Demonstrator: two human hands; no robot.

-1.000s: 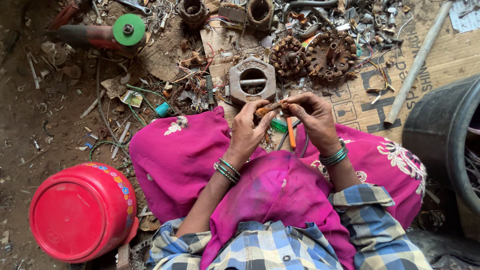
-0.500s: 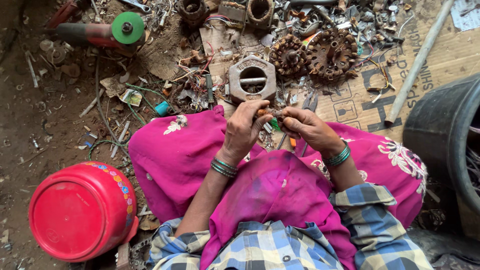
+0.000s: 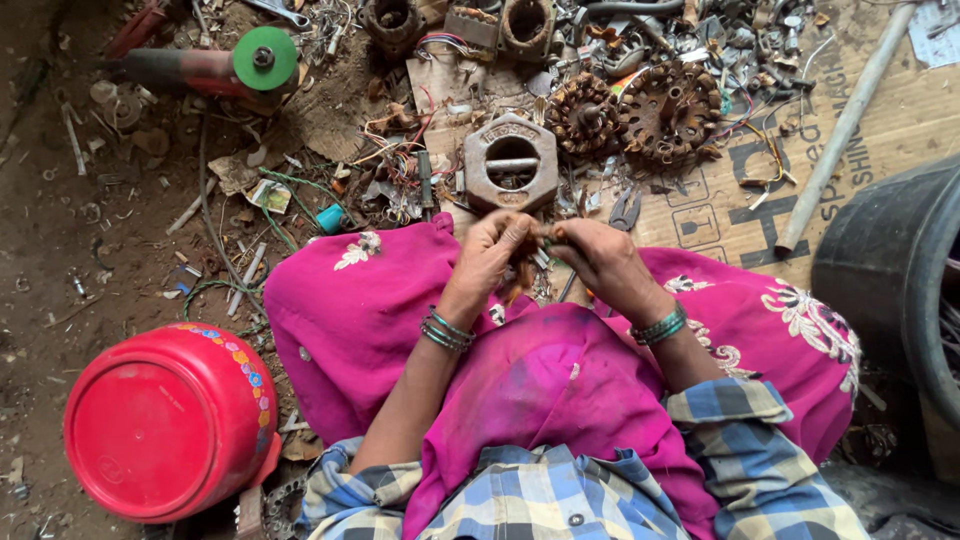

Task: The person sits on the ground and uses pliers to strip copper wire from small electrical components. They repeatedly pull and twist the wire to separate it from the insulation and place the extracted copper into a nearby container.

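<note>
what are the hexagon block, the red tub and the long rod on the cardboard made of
Hexagon block: looks like cast iron or steel, dull brown with a rusty, rough face. Red tub: most likely plastic, smooth and glossy with a painted flower band along its rim. Long rod: seems metal, pale grey and matt, though a plastic pipe cannot be ruled out.
</note>
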